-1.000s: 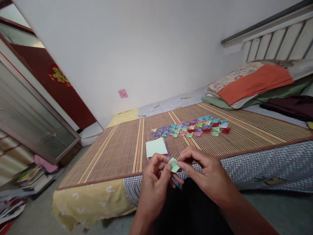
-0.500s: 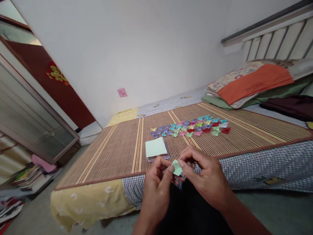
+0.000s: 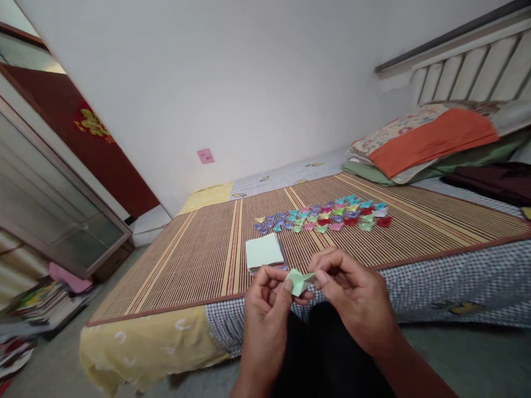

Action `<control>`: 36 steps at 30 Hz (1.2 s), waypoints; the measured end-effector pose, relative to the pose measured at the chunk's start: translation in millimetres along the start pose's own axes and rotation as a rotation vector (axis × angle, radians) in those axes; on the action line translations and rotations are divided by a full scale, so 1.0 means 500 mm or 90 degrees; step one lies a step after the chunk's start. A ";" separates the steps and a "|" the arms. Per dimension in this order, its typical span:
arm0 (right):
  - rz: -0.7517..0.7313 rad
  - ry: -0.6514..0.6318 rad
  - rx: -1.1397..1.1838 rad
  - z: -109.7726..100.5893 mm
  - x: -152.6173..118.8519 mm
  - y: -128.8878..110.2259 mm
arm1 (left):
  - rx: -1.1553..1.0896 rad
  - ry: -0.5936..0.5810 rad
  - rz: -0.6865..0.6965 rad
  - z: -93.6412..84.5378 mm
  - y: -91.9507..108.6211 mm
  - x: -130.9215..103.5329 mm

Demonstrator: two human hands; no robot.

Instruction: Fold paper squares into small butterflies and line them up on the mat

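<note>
A small folded piece of pale green paper [image 3: 299,282] is held in the air above my lap. My left hand [image 3: 269,315] pinches its left side between thumb and fingers. The thumb and forefinger of my right hand [image 3: 350,296] grip a pointed tip at its right. Just beyond my left hand lies a stack of square paper sheets [image 3: 264,251], pale green on top. Farther back, several small folded paper boats [image 3: 323,216] in many colours stand in rows on the woven mat [image 3: 199,254].
The mat covers a bed with a checked and yellow sheet [image 3: 153,340]. Pillows [image 3: 431,141] and dark folded cloth [image 3: 489,182] lie at the right, below a radiator [image 3: 477,66]. A pink note [image 3: 206,156] is on the wall. Books [image 3: 41,304] are piled on the floor at left.
My right hand has moved slightly right, drawing out a point of the green paper. The paper now looks wider and more spread. My left hand keeps its pinch.
</note>
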State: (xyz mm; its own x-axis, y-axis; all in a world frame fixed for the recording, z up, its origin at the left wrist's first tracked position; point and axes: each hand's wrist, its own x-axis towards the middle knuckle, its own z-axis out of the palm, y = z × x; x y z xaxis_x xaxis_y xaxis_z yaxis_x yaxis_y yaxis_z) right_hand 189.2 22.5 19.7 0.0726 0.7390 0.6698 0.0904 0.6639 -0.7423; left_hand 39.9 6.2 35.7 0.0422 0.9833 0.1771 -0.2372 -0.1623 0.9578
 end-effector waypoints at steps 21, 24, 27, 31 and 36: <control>0.044 -0.034 -0.214 0.017 0.000 -0.030 | 0.227 0.080 0.097 -0.007 -0.026 -0.010; 0.097 -0.070 -0.198 0.018 0.009 -0.040 | 0.270 0.101 0.116 -0.011 -0.027 -0.012; 0.131 -0.080 -0.174 0.014 0.020 -0.047 | 0.299 0.104 0.133 -0.010 -0.021 -0.011; 0.145 -0.072 -0.163 0.009 0.027 -0.050 | 0.290 0.104 0.170 -0.004 -0.015 -0.009; 0.115 -0.052 -0.173 0.010 0.025 -0.040 | 0.228 0.082 0.160 0.002 -0.024 -0.011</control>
State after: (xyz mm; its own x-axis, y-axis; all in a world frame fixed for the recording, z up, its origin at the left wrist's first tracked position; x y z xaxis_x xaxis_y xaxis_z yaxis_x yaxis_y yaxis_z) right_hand 183.3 19.1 43.2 0.0322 0.8556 0.5166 0.3452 0.4755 -0.8091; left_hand 43.6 2.4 23.6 -0.0995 0.9081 0.4067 0.1272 -0.3938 0.9104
